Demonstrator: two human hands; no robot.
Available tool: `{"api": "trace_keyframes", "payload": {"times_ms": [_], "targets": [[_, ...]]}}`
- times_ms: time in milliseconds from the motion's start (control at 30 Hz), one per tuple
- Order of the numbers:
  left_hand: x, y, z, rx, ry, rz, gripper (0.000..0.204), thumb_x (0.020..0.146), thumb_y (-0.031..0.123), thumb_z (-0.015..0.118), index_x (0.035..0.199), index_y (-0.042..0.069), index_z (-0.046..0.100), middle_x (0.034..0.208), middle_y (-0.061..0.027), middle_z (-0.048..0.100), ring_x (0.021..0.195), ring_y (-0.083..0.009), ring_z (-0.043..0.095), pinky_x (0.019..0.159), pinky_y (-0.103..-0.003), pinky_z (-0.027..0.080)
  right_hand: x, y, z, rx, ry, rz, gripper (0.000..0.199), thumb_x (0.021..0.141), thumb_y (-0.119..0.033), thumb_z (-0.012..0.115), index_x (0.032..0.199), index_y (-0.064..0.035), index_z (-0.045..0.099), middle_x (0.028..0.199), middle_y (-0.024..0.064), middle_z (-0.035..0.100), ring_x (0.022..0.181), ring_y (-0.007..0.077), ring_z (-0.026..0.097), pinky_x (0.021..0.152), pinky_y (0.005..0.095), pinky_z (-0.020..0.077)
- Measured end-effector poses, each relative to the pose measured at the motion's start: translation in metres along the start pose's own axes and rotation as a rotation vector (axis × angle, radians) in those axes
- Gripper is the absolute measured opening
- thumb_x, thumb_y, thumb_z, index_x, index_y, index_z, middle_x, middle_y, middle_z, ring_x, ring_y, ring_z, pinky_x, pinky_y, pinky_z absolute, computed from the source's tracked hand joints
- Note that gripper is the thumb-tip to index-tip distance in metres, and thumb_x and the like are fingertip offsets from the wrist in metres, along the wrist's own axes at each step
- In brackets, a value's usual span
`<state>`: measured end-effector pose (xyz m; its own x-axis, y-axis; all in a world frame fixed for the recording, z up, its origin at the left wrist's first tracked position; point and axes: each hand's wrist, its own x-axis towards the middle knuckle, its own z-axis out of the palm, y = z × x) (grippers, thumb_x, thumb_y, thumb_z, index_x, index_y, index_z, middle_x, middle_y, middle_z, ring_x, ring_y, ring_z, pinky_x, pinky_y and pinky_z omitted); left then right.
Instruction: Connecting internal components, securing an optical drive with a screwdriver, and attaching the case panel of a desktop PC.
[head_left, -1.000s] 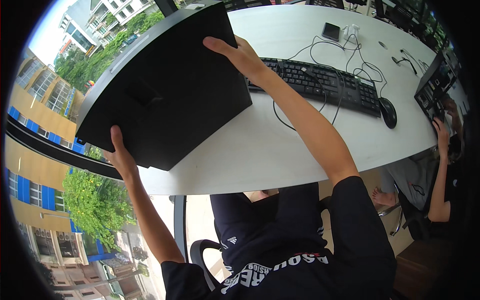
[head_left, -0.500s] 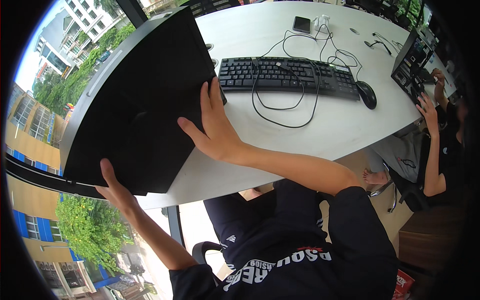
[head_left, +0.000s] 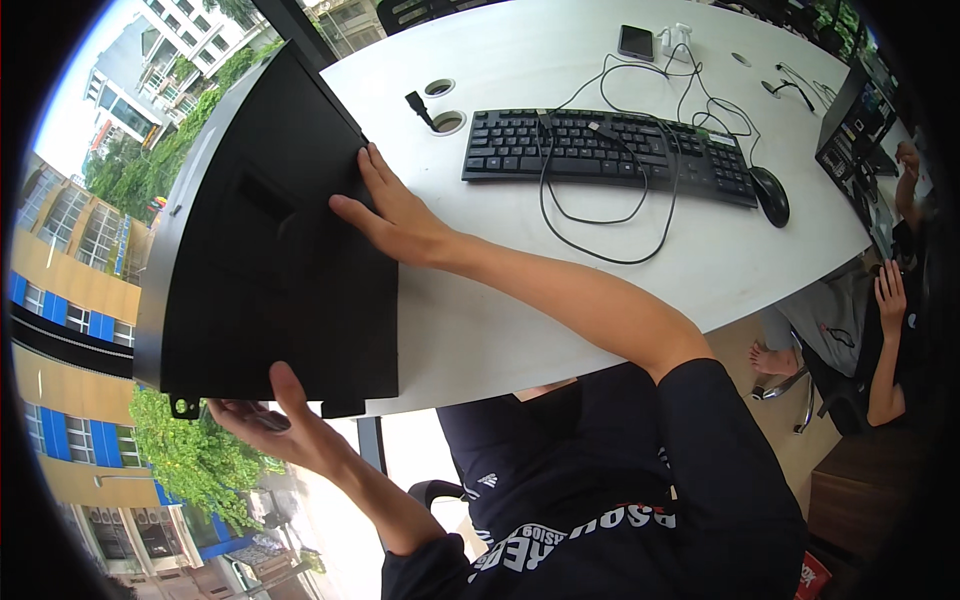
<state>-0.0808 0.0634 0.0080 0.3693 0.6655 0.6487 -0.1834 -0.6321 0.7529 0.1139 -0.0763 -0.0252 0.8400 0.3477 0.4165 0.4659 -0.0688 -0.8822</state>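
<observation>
left hand [head_left: 270, 425] cups the lower edge of the black monitor [head_left: 270, 260], holding it. right hand [head_left: 395, 215] lies flat, fingers spread wide, on its back beside the white worktop [head_left: 560, 270].

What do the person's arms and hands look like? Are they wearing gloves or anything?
No gloves. The left hand and right hand are bare, with no rings, watch or bands showing. Both forearms are bare too. The right arm has a short dark sleeve ending about the elbow, part of a dark shirt with white lettering on the chest.
</observation>
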Motion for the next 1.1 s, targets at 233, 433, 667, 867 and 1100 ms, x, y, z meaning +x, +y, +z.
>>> {"api": "trace_keyframes", "payload": {"times_ms": [233, 433, 667, 867, 1100], "targets": [[-0.028, 0.007, 0.032, -0.083, -0.022, 0.18, 0.088, 0.085, 0.026, 0.084, 0.149, -0.003, 0.031, 0.137, -0.0201, 0.049, 0.124, -0.0264, 0.05, 0.107, -0.039, 0.04, 0.043, 0.012, -0.003, 0.173, -0.112, 0.069, 0.099, 0.102, -0.066, 0.03, 0.157, 0.0133, 0.006, 0.167, 0.0305, 0.004, 0.157, 0.0367, 0.001, 0.127, 0.0382, 0.005], [-0.029, 0.011, 0.073, -0.301, 0.065, 0.184, 0.104, 0.073, 0.021, 0.093, 0.148, -0.006, 0.026, 0.137, -0.0195, 0.043, 0.124, -0.0284, 0.047, 0.106, -0.039, 0.041, 0.066, 0.015, 0.0, 0.28, -0.216, 0.11, 0.098, 0.102, -0.068, 0.024, 0.159, 0.0089, 0.003, 0.169, 0.025, 0.001, 0.158, 0.0316, -0.002, 0.127, 0.0362, 0.0031], [-0.006, 0.001, 0.106, -0.321, 0.071, 0.211, 0.117, 0.063, 0.029, 0.1, 0.147, -0.009, 0.029, 0.129, -0.0185, 0.048, 0.118, -0.0276, 0.052, 0.101, -0.037, 0.044, 0.097, 0.027, 0.015, 0.286, -0.092, 0.075, 0.08, 0.106, -0.057, 0.03, 0.154, 0.0071, 0.033, 0.157, 0.0267, 0.039, 0.15, 0.0344, 0.033, 0.124, 0.0364, 0.0206], [0.016, -0.011, 0.149, -0.225, 0.118, 0.294, 0.116, 0.061, 0.04, 0.099, 0.146, -0.005, 0.033, 0.126, -0.0218, 0.055, 0.111, -0.0324, 0.062, 0.094, -0.039, 0.052, 0.132, 0.107, -0.056, -0.668, 0.472, 0.089, 0.064, 0.084, -0.025, 0.068, 0.137, 0.0056, 0.051, 0.143, 0.0223, 0.051, 0.133, 0.0371, 0.049, 0.111, 0.045, 0.0427], [0.03, -0.014, 0.17, -0.192, 0.139, 0.285, 0.114, 0.062, 0.042, 0.096, 0.148, 0.001, 0.034, 0.13, -0.0207, 0.056, 0.115, -0.0369, 0.062, 0.093, -0.043, 0.053, 0.124, 0.106, -0.076, -0.991, 0.313, 0.454, 0.051, 0.086, -0.034, 0.071, 0.125, -0.0017, 0.061, 0.133, 0.0157, 0.061, 0.129, 0.0333, 0.053, 0.108, 0.0472, 0.0421]]}}
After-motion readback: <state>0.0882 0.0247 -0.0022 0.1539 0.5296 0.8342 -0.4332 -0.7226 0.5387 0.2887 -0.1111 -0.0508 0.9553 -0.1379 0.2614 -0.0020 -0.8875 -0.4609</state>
